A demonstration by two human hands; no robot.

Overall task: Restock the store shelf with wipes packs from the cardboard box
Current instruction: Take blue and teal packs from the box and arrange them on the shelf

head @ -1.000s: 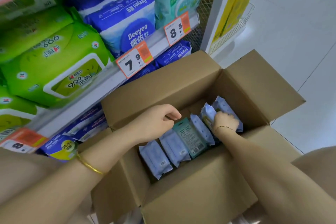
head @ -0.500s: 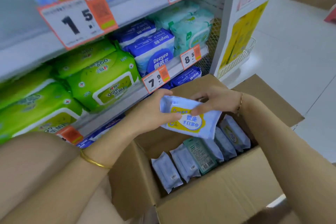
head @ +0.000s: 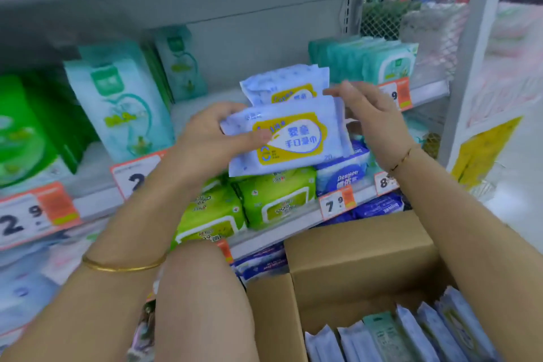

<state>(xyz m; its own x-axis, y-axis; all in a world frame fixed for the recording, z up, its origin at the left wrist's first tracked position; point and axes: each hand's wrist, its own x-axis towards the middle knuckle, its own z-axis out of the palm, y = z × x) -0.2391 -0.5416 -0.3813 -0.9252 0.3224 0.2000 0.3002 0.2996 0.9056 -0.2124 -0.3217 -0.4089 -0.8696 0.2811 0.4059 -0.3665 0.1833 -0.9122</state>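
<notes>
One wipes pack (head: 289, 138); long axis sideways; label upright.

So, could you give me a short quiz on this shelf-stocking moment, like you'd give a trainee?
1. True or false: the left hand grips a pale blue wipes pack.
2. The lidded packs on the shelf just below it are: A green, B red, C black?
3. Fill in: spare packs stand on edge in the cardboard ____.
Key: 1 true; 2 A; 3 box.
</notes>
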